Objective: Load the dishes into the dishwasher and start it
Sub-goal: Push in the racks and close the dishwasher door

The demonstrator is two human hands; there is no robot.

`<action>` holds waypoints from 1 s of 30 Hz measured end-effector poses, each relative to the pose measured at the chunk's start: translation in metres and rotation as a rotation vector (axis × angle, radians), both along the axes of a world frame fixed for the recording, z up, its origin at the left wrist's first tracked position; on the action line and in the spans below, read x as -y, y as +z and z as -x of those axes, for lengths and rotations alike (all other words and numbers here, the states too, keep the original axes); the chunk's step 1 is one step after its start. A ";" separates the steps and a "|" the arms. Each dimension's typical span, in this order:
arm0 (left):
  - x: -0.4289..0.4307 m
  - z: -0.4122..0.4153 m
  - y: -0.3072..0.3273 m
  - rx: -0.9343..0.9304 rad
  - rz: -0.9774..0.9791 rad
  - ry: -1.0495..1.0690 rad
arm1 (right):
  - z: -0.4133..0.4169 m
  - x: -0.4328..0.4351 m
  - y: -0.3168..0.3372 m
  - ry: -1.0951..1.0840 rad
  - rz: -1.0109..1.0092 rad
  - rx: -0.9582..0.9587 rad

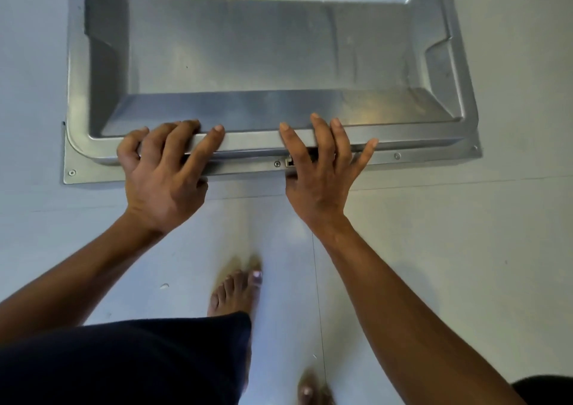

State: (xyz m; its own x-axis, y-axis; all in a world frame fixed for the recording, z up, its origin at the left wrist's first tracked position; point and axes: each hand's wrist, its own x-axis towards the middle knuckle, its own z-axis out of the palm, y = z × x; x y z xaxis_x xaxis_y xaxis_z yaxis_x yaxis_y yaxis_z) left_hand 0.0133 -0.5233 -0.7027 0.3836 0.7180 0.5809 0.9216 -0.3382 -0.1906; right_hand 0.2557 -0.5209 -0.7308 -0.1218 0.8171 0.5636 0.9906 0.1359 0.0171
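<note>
The dishwasher door (248,50) lies folded down in front of me, its bare stainless-steel inner panel facing up. My left hand (161,172) grips the door's near edge left of centre, fingers curled over the rim and thumb below. My right hand (322,172) holds the same edge at the centre, fingers spread over the rim, partly covering the small black latch (290,162). No dishes or racks are in view.
Pale grey floor tiles (465,249) surround the door on all sides. My bare feet (235,289) stand on the floor just behind the door's edge, with dark clothing (124,361) at the bottom left.
</note>
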 end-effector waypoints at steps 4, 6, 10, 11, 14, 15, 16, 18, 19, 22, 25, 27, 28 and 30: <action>0.003 -0.001 0.028 -0.002 0.050 0.021 | -0.005 0.000 0.023 0.030 -0.043 -0.007; 0.002 -0.002 0.056 -0.004 0.069 0.005 | -0.008 -0.003 0.054 0.038 -0.060 -0.020; -0.012 0.003 0.157 0.014 0.126 -0.024 | -0.010 -0.015 0.156 0.105 -0.026 -0.041; -0.015 0.003 0.165 0.019 0.150 -0.028 | -0.012 -0.019 0.168 0.114 0.006 -0.048; -0.040 0.008 0.241 0.036 0.231 -0.044 | -0.014 -0.042 0.248 0.140 0.051 -0.027; -0.048 0.012 0.268 0.039 0.275 -0.056 | -0.014 -0.051 0.275 0.160 0.062 -0.023; -0.060 0.015 0.297 0.036 0.331 -0.060 | -0.015 -0.063 0.302 0.180 0.091 -0.024; -0.082 0.019 0.342 0.045 0.410 -0.059 | -0.016 -0.085 0.346 0.194 0.119 -0.019; -0.097 0.021 0.374 0.033 0.435 -0.065 | -0.014 -0.101 0.376 0.197 0.125 -0.018; -0.130 0.029 0.430 0.000 0.486 -0.110 | -0.013 -0.137 0.434 0.224 0.191 -0.008; -0.159 0.037 0.464 -0.065 0.479 -0.145 | -0.012 -0.171 0.474 0.225 0.275 0.001; -0.182 0.046 0.485 -0.100 0.463 -0.158 | -0.008 -0.196 0.500 0.224 0.292 0.005; -0.191 0.049 0.492 -0.127 0.448 -0.161 | -0.007 -0.205 0.508 0.218 0.304 0.010; -0.208 0.054 0.504 -0.171 0.406 -0.177 | -0.006 -0.222 0.524 0.228 0.330 0.022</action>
State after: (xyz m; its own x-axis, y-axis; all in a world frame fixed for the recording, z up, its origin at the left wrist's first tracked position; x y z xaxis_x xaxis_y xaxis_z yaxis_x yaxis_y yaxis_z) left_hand -0.0405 -0.3149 -0.1989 0.5861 0.7890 0.1844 0.8101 -0.5658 -0.1540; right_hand 0.2613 -0.2992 -0.2066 -0.3300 0.9044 0.2707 0.9342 0.3540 -0.0438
